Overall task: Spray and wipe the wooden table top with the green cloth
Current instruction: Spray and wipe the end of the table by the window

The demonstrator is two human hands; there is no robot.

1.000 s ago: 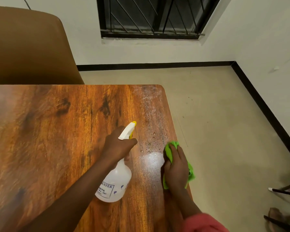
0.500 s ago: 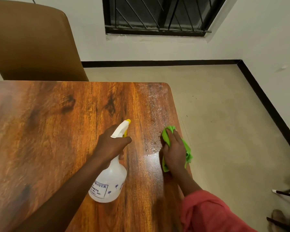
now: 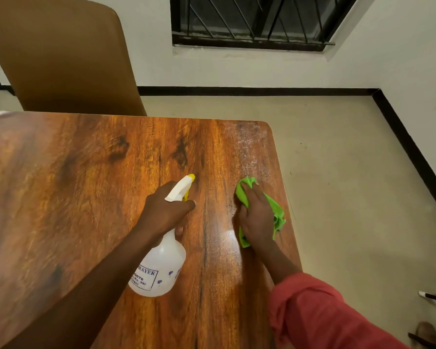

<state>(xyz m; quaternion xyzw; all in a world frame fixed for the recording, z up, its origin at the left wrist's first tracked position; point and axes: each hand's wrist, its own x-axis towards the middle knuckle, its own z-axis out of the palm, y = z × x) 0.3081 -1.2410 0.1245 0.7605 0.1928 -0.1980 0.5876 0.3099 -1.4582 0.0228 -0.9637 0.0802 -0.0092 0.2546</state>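
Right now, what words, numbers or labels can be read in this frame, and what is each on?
"RAYER": top line of the boxed label on the white spray bottle; its first letters are hidden behind the left forearm.
"0078": second line of that label, start hidden too.
Third line: perhaps "Rs 99/-", too blurred to confirm.
Nothing else carries text.

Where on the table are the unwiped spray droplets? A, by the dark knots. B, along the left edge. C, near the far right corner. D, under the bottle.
C: the droplets speckle the table near its far right corner, just beyond the green cloth under the right hand.
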